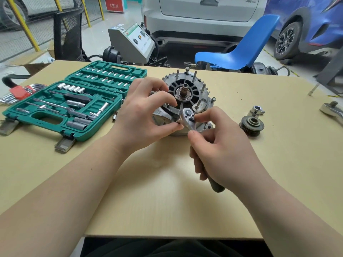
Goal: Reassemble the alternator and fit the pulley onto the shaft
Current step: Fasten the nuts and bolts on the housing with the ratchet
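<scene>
The grey alternator (193, 93) stands on the table with its bare shaft (185, 88) pointing up and several long bolts sticking out of the housing. My right hand (220, 147) grips the dark handle of a ratchet wrench (188, 117), whose chrome head sits at the alternator's near edge; the index finger touches the head's switch. My left hand (143, 115) is curled against the alternator's left side, thumb and fingertips pinching at the ratchet head. The black grooved pulley (251, 125) lies on the table to the right, apart from the shaft.
An open green socket set case (74, 102) lies at the left, with red-holdered hex keys (18, 91) beyond it. A loose socket (114, 116) lies beside the case. A chrome nut or socket (257, 110) and a large wrench head (332, 112) lie right. A blue chair (239, 51) stands behind.
</scene>
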